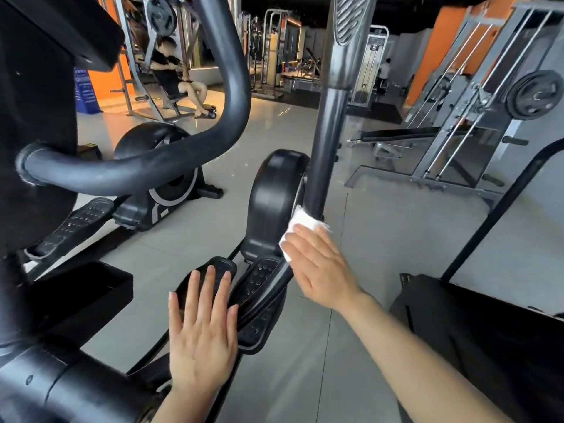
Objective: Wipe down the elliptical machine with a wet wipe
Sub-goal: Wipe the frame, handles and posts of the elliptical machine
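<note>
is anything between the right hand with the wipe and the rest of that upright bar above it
Nothing visible. The right hand presses the wipe against the lower part of the upright bar, and the bar runs bare above it. The left hand is lower down, over the pedals.

Open floor [381, 239] right of upright bar [328, 141]

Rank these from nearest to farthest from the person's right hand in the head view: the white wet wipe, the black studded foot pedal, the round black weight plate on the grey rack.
1. White wet wipe: under the right hand, pressed against the upright bar.
2. Black studded foot pedal: just left of the hand, lower down.
3. Round black weight plate: far upper right, on the grey rack.
</note>
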`<state>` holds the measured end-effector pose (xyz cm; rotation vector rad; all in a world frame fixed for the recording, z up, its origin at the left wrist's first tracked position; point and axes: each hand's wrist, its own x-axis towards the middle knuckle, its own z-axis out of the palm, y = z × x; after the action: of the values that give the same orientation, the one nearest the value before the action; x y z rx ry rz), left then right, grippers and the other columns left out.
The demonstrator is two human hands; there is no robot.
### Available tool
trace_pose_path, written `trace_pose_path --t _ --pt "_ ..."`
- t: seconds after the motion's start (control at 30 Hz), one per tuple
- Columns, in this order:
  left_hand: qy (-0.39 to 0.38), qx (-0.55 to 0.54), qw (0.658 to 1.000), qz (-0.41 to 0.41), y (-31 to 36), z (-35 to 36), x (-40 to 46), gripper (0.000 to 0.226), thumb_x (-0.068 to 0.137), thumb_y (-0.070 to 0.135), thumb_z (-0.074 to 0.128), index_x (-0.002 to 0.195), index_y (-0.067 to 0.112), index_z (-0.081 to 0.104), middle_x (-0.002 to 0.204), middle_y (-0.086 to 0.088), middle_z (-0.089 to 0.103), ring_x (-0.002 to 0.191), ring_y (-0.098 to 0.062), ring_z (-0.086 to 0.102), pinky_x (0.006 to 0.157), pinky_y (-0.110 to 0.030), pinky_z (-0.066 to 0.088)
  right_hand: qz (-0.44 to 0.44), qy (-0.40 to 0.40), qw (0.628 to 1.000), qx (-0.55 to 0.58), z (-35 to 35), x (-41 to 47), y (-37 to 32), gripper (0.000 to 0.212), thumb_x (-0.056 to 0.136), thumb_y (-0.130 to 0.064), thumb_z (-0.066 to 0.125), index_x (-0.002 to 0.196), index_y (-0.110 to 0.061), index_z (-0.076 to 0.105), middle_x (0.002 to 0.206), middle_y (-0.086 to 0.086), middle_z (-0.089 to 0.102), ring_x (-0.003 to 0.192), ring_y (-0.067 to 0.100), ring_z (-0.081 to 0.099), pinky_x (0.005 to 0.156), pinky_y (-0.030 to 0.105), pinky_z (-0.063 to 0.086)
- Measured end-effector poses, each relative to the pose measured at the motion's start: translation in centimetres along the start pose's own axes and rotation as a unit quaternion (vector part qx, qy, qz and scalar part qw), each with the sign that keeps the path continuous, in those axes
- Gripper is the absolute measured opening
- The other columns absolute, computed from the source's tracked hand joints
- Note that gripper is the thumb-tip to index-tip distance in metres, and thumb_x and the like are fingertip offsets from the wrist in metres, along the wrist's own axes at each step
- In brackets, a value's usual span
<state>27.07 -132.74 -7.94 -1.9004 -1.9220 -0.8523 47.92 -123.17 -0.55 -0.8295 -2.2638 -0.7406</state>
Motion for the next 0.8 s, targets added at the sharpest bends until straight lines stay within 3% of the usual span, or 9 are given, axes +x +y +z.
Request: trace_pose_path --t 0.07,0.17,0.3,0.47,0.6,0.7,0.8 --pt "-0.012 0.0 1.0 0.006 0.1 0.0 0.0 0.053 0.101 0.036 0.023 0.145 0.013 0.042 0.15 -0.012 0.043 0.151 -0.021 0.007 0.119 -0.05 0.009 -0.035 0.007 0.998 -0.047 -0.5 0.6 1.1 0.032 0.099 -0.016 0.044 0.107 -0.004 0.073 0.117 0.01 0.068 0.125 0.022 0.047 0.117 0.039 0.026" --pt "-0.03 0.014 0.999 0.009 -0.1 0.0 0.1 0.056 0.103 0.038 0.017 0.144 0.013 0.044 0.15 -0.012 0.044 0.145 -0.029 0.023 0.116 -0.052 0.014 -0.088 0.055 0.988 -0.119 -4.0 6.0 4.9 0.031 0.1 -0.021 0.047 0.11 -0.005 0.072 0.124 0.011 0.065 0.126 0.024 0.046 0.114 0.042 0.027" --pt "-0.031 0.024 0.999 0.002 0.0 0.0 -0.1 0.056 0.104 0.04 0.016 0.145 0.014 0.043 0.151 -0.011 0.042 0.145 -0.029 0.023 0.119 -0.05 0.009 -0.138 0.108 0.973 -0.149 -8.6 12.6 9.9 0.029 0.101 -0.023 0.048 0.109 -0.004 0.068 0.129 0.015 0.061 0.129 0.029 0.043 0.117 0.043 0.021" --pt "-0.027 0.015 1.0 -0.007 0.3 -0.2 -0.1 0.054 0.098 0.037 0.029 0.145 0.013 0.043 0.151 -0.012 0.041 0.146 -0.029 0.022 0.119 -0.05 0.009 -0.06 0.139 0.987 -0.057 -5.4 10.3 7.4 0.025 0.101 -0.018 0.041 0.11 -0.002 0.057 0.133 0.014 0.05 0.131 0.034 0.038 0.116 0.05 0.024" --pt "-0.012 -0.048 0.999 -0.007 0.2 -0.6 0.3 0.05 0.1 0.033 0.029 0.144 0.013 0.042 0.151 -0.009 0.042 0.146 -0.027 0.023 0.118 -0.048 0.013 -0.014 0.098 0.995 -0.009 -0.4 3.7 3.3 0.032 0.105 -0.025 0.03 0.121 -0.006 0.05 0.134 0.008 0.042 0.13 0.029 0.037 0.119 0.041 0.014" --pt "0.026 -0.221 0.975 -0.02 0.3 -2.2 -0.2 0.043 0.101 0.021 0.032 0.141 0.012 0.044 0.149 -0.003 0.04 0.146 -0.023 0.027 0.119 -0.038 0.021 0.027 0.033 0.999 0.026 2.3 -2.4 -0.9 0.035 0.104 -0.024 0.033 0.132 -0.01 0.05 0.14 0.004 0.05 0.135 0.023 0.038 0.114 0.044 0.031" --pt "0.012 -0.246 0.969 -0.018 -0.2 -4.7 -1.7 0.04 0.098 0.014 0.034 0.135 0.014 0.048 0.147 -0.006 0.043 0.142 -0.025 0.034 0.118 -0.039 0.024 0.049 -0.012 0.997 0.052 3.3 -4.4 -5.4 0.037 0.101 -0.019 0.04 0.131 -0.009 0.059 0.134 0.006 0.059 0.133 0.022 0.043 0.116 0.04 0.028"
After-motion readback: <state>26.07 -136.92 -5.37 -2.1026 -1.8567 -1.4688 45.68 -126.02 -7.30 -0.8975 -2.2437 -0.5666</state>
